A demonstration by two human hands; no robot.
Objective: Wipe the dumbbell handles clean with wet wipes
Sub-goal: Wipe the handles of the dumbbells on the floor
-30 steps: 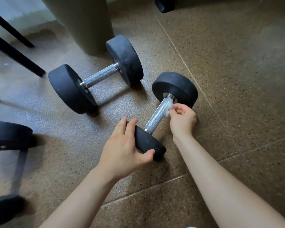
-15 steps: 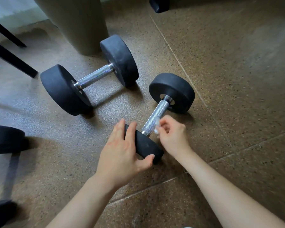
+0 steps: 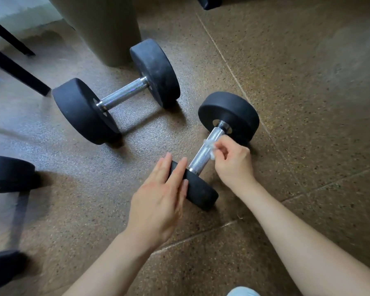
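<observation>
A small black dumbbell (image 3: 229,116) with a knurled steel handle (image 3: 205,150) lies on the floor, pointing away to the right. My right hand (image 3: 233,161) pinches a crumpled white wet wipe (image 3: 210,146) against the middle of that handle. My left hand (image 3: 160,195) rests with straight fingers on the dumbbell's near black weight (image 3: 199,189). A larger black dumbbell (image 3: 115,99) with a steel handle (image 3: 124,94) lies behind, to the left, untouched.
The floor is brown speckled rubber (image 3: 308,103) with seams. A grey pillar (image 3: 103,26) stands behind the large dumbbell. Black metal legs (image 3: 15,69) cross the far left. Another black dumbbell (image 3: 6,174) lies at the left edge.
My right hand slid the wipe along the handle, down toward the near weight and now back up to the middle. My left thumb has come off the near weight and the fingers lie flatter.
</observation>
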